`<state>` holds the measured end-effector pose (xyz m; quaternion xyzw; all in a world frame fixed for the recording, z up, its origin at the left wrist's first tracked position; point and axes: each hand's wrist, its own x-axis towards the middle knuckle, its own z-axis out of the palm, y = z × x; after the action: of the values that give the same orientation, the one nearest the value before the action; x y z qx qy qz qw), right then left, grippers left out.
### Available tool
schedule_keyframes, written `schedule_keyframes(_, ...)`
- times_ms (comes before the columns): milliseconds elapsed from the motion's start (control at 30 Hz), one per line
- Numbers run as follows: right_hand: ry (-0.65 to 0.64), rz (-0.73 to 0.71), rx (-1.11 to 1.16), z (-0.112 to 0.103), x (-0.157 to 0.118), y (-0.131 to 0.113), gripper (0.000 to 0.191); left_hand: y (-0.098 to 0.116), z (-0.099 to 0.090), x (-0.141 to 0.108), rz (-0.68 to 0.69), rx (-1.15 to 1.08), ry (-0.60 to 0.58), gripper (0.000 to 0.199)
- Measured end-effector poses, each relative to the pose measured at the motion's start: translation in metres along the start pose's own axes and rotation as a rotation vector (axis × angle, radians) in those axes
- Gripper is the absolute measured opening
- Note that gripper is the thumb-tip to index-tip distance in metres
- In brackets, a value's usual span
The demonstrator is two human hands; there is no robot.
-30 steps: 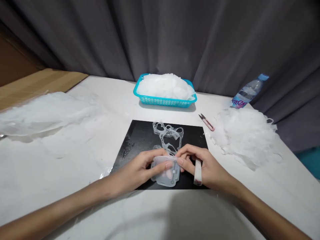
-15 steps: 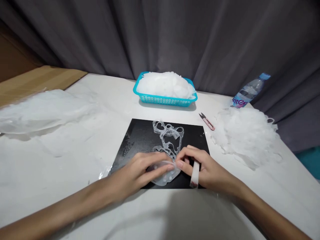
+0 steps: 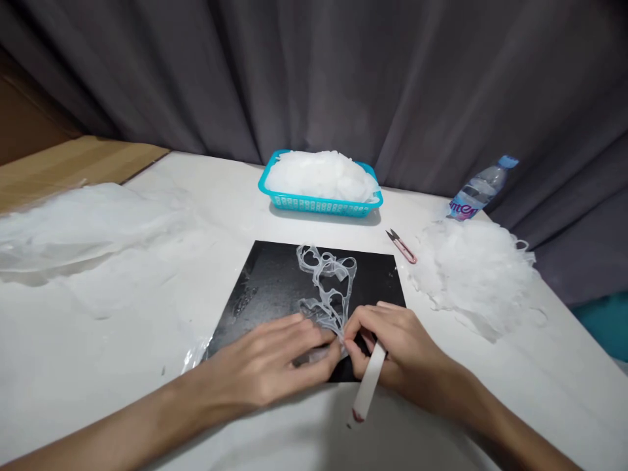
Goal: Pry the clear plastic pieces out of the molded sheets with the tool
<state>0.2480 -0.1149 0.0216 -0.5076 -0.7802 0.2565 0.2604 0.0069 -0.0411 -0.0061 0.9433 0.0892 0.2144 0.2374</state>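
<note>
Over the near part of a black board (image 3: 275, 288), my left hand (image 3: 282, 360) is closed on a thin translucent piece (image 3: 318, 355), mostly hidden under its fingers. My right hand (image 3: 392, 343) pinches at the same spot, its thumb and forefinger meeting the left fingertips. A flat white stick-like handle (image 3: 369, 386) with a reddish mark near its end is tucked in the right palm and points towards me; the rest of it is hidden. A translucent cut-out web (image 3: 338, 275) with round holes stretches up the board from my fingertips.
Behind the board stands a blue basket (image 3: 318, 206) heaped with white translucent pieces. Pink-handled thread snips (image 3: 402, 247) lie beside a pile of translucent scraps (image 3: 475, 275) at right, near a water bottle (image 3: 481, 190). Clear plastic sheeting (image 3: 93, 222) and cardboard (image 3: 73, 160) are at left.
The rounded dotted translucent piece is now mostly covered by my left fingers. The white handle in my right hand has swung out towards me. The view has tilted slightly up.
</note>
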Motion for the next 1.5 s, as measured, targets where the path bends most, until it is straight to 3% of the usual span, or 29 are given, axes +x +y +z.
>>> schedule_keyframes(100,0.041,-0.050,-0.097,0.004,0.000,0.007,0.010,-0.002,0.002,-0.003,-0.051,-0.186,-0.024,0.032)
schedule_keyframes(233,0.052,0.042,-0.048,0.001,0.008,0.028,0.013,0.002,0.000,-0.004,-0.078,-0.478,-0.170,0.022)
schedule_keyframes(333,0.129,0.111,-0.033,-0.006,0.012,0.038,0.011,0.005,-0.001,-0.003,-0.168,-0.432,-0.044,0.025)
schedule_keyframes(433,0.195,0.156,0.004,-0.010,0.012,0.039,0.007,0.006,-0.001,0.004,-0.475,-0.362,0.119,0.022)
schedule_keyframes(500,0.203,0.192,0.089,-0.011,0.011,0.038,0.010,0.004,-0.001,0.011,-0.658,-0.454,0.160,0.021)
schedule_keyframes(600,0.178,0.209,0.197,-0.007,0.010,0.038,0.012,0.000,0.002,0.018,-0.764,-0.710,0.206,0.032)
schedule_keyframes(700,0.200,0.218,0.197,-0.003,0.009,0.038,0.008,-0.004,0.005,0.021,-0.789,-0.871,0.238,0.045)
schedule_keyframes(800,0.231,0.126,0.128,-0.004,0.006,0.033,0.022,-0.004,0.006,0.022,-0.782,-0.924,0.247,0.046)
schedule_keyframes(900,0.060,-0.006,0.164,-0.006,0.004,0.025,0.037,-0.003,0.002,0.022,-0.767,-0.870,0.211,0.036)
schedule_keyframes(967,-0.041,-0.016,0.224,-0.006,0.003,0.021,0.039,-0.001,0.000,0.022,-0.763,-0.810,0.158,0.032)
schedule_keyframes(1167,-0.029,0.004,0.232,-0.001,0.004,0.023,0.017,0.000,-0.004,0.023,-0.722,-0.810,0.110,0.026)
schedule_keyframes(1500,-0.045,0.046,0.237,0.007,0.003,0.021,0.015,0.002,-0.001,0.020,-0.706,-0.663,0.004,0.032)
